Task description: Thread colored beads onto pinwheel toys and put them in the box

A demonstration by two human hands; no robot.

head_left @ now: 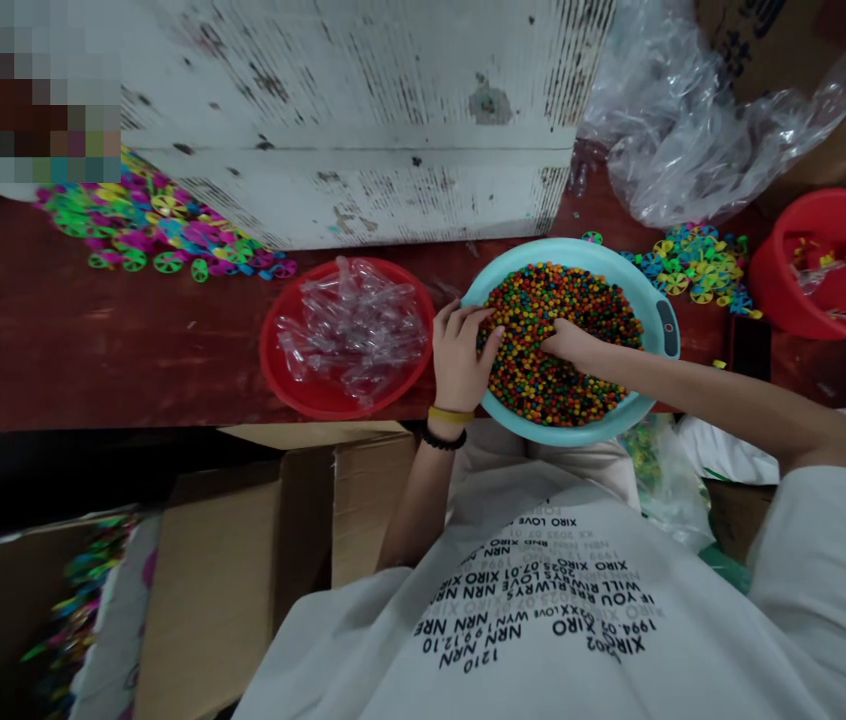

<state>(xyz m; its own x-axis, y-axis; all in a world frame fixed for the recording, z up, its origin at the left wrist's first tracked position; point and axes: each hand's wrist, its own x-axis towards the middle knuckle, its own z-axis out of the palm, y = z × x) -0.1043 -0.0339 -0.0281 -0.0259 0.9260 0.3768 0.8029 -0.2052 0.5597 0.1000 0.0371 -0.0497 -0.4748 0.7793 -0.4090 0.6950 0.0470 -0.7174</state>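
Note:
A light blue basin (493, 262) holds a heap of small multicoloured balls (554, 290), like beads or candies. My left hand (459, 352) rests over the basin's left rim, its fingers apart and their tips at the edge of the heap. My right hand (573, 343) reaches in from the right. Its fingertips are sunk among the balls, so what they hold, if anything, is hidden. Just left of my left hand stands a red basin (273, 370) with crumpled clear plastic pieces (355, 325) in it.
Colourful plastic wheeled toys (168, 225) lie at the back left, with more toys (700, 262) right of the blue basin. A white box (363, 120) stands behind. Another red tub (790, 270) and clear plastic bags (670, 130) are at right. Open cardboard cartons (205, 590) sit below the table.

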